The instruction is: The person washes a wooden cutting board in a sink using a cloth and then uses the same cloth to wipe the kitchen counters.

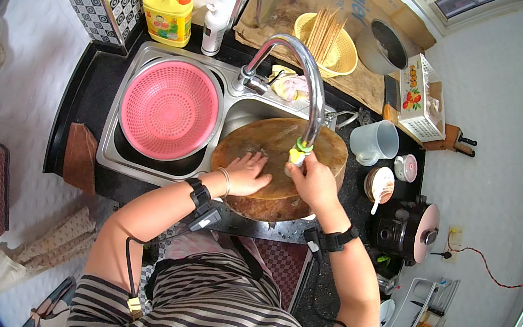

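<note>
A thick round wooden chopping board (281,166) lies across the right basin of a steel double sink (243,115). My left hand (246,175) rests palm down on its top with the fingers spread, holding nothing. My right hand (312,179) grips the spray nozzle (295,158) at the end of the curved chrome faucet (319,96), above the board's right part; the nozzle has a yellow and green fitting. Whether water runs cannot be told. A pink plastic colander (170,109) sits in a metal bowl over the left basin.
Behind the sink stand a yellow detergent jug (166,14), a white pump bottle (213,32), a cloth (289,85) and a yellow basket (346,57) with wooden sticks. At right are a clear plastic jug (374,141), a small lidded jar (405,167), a bowl with a spoon (380,184) and an electric cooker (403,230).
</note>
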`<state>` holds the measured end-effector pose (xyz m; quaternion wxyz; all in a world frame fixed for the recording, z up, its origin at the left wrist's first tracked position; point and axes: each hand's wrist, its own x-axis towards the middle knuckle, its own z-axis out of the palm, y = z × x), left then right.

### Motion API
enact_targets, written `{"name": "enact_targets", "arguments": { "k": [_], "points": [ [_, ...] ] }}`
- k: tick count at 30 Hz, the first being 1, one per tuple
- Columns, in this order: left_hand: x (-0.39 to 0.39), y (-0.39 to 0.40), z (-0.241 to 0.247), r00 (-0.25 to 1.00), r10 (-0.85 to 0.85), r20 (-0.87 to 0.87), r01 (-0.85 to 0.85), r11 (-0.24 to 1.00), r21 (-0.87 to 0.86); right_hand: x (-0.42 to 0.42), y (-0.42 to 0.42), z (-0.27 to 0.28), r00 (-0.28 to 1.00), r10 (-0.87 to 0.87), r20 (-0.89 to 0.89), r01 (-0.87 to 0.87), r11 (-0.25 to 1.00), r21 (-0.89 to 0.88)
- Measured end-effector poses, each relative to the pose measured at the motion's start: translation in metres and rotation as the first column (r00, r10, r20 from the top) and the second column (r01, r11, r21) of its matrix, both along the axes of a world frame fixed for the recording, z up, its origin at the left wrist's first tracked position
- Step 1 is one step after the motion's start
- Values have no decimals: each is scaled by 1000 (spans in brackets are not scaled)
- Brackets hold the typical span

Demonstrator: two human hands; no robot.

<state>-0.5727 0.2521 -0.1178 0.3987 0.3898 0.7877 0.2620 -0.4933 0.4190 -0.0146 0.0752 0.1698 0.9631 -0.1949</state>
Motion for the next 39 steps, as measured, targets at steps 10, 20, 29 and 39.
{"name": "enact_targets", "arguments": {
  "k": [10, 20, 29, 39],
  "points": [
    [23, -5, 13, 998, -61, 1, 60, 985, 164, -25, 71, 6, 999, 11, 47, -18, 989, 147],
    [-9, 33, -4, 973, -203, 109, 200, 979, 33, -30, 84, 4, 1000, 8, 5, -8, 999, 33],
    [-63, 59, -70, 969, -241, 58, 248, 939, -239, -13, 42, 5, 999, 17, 44, -14, 998, -68],
    [-35, 88, -52, 930, -367, 24, 363, 926, 109, -5, 24, -2, 993, -104, -48, 100, 993, -69]
  ]
}}
